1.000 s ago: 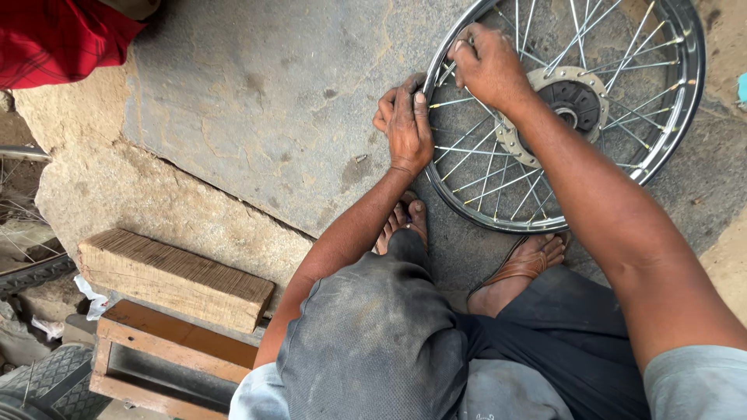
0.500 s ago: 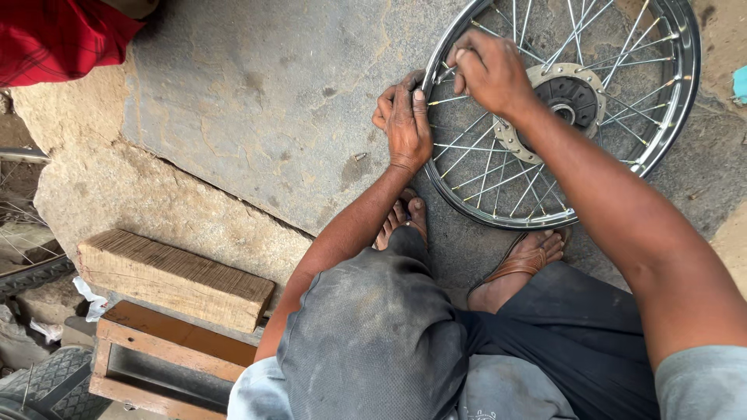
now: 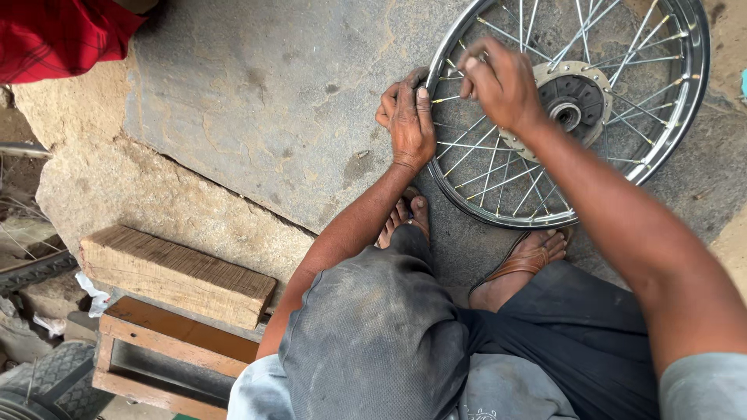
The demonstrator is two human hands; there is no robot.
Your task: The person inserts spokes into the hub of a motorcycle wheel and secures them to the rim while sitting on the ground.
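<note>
Spoked wheel (image 3: 622, 167) flat on stone slab (image 3: 257, 101), left hand (image 3: 408, 117) fingers gripping its rim, right hand (image 3: 502, 82) fingers pinching a spoke.

The person wears dusty dark grey trousers (image 3: 373, 342) of coarse cloth, worn pale and smudged over the knee, with a darker, almost black fold of the same cloth on the other leg. A light grey short sleeve (image 3: 704, 385) shows at the upper arm on the right, and a strip of pale grey shirt at the bottom edge. Both forearms are bare. The feet are in brown strapped leather sandals (image 3: 525, 260), thin bands crossing the toes.
</note>
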